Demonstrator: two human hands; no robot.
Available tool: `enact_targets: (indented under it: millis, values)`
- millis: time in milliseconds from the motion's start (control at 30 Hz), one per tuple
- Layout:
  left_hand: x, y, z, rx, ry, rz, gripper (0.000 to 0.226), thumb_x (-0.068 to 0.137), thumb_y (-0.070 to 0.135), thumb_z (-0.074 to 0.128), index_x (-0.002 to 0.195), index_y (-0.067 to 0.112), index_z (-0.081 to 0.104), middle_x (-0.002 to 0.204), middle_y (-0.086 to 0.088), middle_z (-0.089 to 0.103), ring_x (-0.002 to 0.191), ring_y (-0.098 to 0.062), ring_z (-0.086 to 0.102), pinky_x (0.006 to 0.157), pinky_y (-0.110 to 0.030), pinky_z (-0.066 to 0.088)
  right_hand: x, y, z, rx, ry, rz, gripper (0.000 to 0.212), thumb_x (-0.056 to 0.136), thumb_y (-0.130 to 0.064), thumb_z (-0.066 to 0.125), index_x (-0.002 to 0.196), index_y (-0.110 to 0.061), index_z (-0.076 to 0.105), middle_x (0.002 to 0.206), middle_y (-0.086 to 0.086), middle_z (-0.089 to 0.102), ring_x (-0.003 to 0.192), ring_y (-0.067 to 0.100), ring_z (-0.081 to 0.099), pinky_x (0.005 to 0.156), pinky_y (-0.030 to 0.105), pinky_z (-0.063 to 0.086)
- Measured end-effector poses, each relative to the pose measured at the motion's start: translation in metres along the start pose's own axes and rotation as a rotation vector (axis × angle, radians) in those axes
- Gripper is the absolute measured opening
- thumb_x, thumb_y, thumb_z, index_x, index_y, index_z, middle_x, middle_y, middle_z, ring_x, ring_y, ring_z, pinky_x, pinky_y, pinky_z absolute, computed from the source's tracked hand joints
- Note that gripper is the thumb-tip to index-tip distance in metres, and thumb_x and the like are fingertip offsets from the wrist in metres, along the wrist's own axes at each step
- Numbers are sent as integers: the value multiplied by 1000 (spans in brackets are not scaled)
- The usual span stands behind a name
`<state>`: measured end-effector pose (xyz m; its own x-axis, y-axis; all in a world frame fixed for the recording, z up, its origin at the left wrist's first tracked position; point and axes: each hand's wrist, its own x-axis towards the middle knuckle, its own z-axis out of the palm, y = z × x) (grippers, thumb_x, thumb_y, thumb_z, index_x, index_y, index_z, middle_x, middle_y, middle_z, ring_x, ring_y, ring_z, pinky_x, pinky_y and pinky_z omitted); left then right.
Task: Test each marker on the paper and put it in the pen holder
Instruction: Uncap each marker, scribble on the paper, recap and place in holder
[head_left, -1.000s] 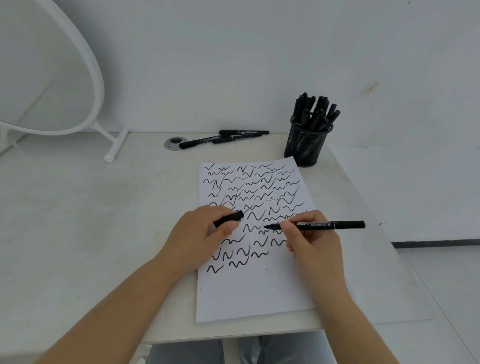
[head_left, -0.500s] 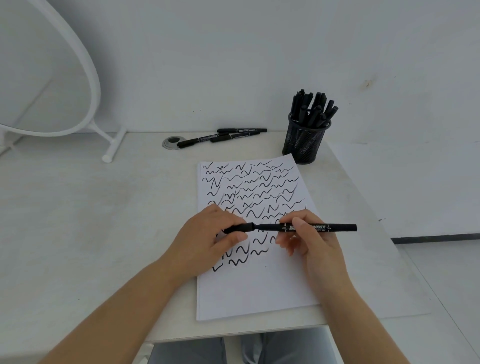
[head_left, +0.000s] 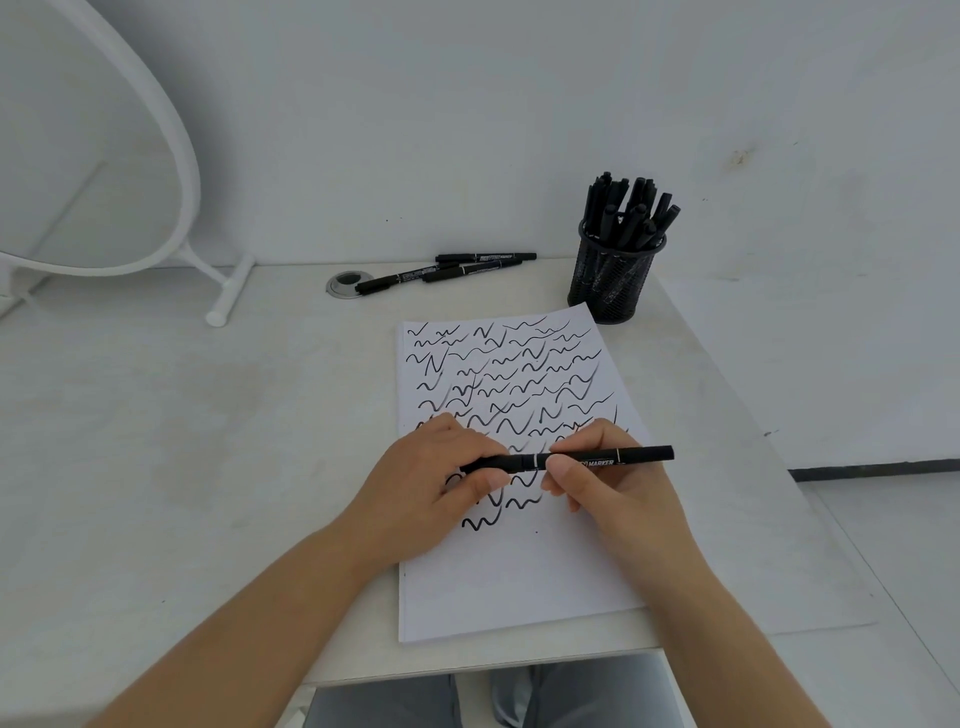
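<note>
A black marker (head_left: 613, 457) lies level above the white paper (head_left: 519, 582), held between both hands. My right hand (head_left: 618, 499) pinches its barrel near the middle. My left hand (head_left: 431, 493) grips the cap end on the left, and the cap sits on the marker. The paper carries several rows of black squiggles. A black mesh pen holder (head_left: 610, 280) stands at the far right of the desk, with several black markers standing in it. Three more black markers (head_left: 452, 270) lie on the desk behind the paper.
A white round mirror on a stand (head_left: 171, 156) leans at the far left. A round cable grommet (head_left: 343, 285) sits by the loose markers. The desk's front edge (head_left: 467, 667) runs just below the paper, and its right edge passes close to the holder.
The cap in my left hand and the marker in my right came together; the cap is now on the marker's tip. The marker has lifted off the paper and lies level.
</note>
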<state>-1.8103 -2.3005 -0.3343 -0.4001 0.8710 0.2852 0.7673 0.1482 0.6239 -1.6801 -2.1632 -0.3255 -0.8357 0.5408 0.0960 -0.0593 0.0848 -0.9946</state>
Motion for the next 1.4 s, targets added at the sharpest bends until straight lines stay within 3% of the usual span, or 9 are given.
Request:
enact_targets:
  millis: [133, 300, 433, 800, 1000, 1133, 1267, 1333, 1400]
  values:
    - [0, 0, 2, -27, 3, 1, 36, 88, 47, 37, 94, 24, 64, 68, 23, 52, 78, -2, 41, 66, -21, 38, -1, -2, 0, 23, 3, -14, 18, 80, 4, 64, 74, -13, 61, 56, -3, 66, 55, 2, 60, 53, 11, 43]
    - [1, -1, 4, -95, 14, -26, 35, 87, 47, 38, 92, 24, 64, 69, 8, 58, 76, -4, 43, 63, -23, 39, -2, -4, 2, 64, -10, -43, 20, 79, 7, 63, 72, -11, 59, 54, -4, 65, 50, -1, 57, 51, 7, 39]
    - [1, -3, 4, -115, 6, -25, 35, 87, 47, 37, 88, 24, 64, 65, 7, 57, 73, -6, 43, 61, -22, 37, -3, -5, 3, 87, -20, -46, 19, 77, 7, 64, 72, -10, 58, 54, -5, 64, 47, -1, 55, 50, 7, 38]
    - [2, -8, 3, -170, -83, -68, 21, 82, 54, 36, 80, 48, 55, 64, 7, 53, 73, -8, 48, 63, -20, 36, -2, -2, 2, 54, -44, -44, 20, 77, 8, 65, 73, -11, 59, 58, -8, 64, 50, -1, 56, 50, 6, 39]
    - [2, -5, 5, -255, 49, -119, 10, 84, 42, 50, 82, 49, 56, 64, 13, 56, 60, -2, 51, 56, -9, 36, 1, -3, 4, -7, 8, -27, 16, 79, -4, 66, 76, -19, 63, 58, -4, 66, 50, 0, 55, 50, 9, 38]
    - [1, -6, 0, -243, 162, -150, 5, 83, 45, 50, 82, 46, 54, 68, 21, 61, 64, 2, 50, 58, -9, 34, 4, 0, -4, 77, 198, 24, 19, 82, -8, 64, 70, -23, 66, 63, -4, 66, 54, 5, 54, 48, 14, 41]
    - [4, -9, -7, -117, 224, -160, 9, 80, 48, 47, 81, 41, 54, 78, 21, 62, 76, 0, 50, 62, -7, 33, 16, -7, -8, -511, 289, -227, 11, 80, -22, 69, 75, -31, 65, 74, -15, 65, 70, 1, 54, 63, 12, 39]
    - [7, -10, -10, -48, 231, -173, 6, 85, 40, 51, 80, 43, 53, 78, 21, 60, 75, 0, 48, 60, -9, 32, 25, -14, -7, -854, 250, -453, 4, 79, -26, 69, 81, -23, 70, 81, -8, 66, 78, 16, 55, 68, 27, 42]
    - [14, -11, -13, 10, 245, -155, 13, 87, 37, 54, 79, 46, 51, 71, 16, 59, 76, 2, 48, 60, -11, 31, 33, -21, -3, -1044, 156, -607, 10, 75, -27, 72, 81, -20, 73, 78, -4, 67, 74, 25, 56, 62, 34, 44]
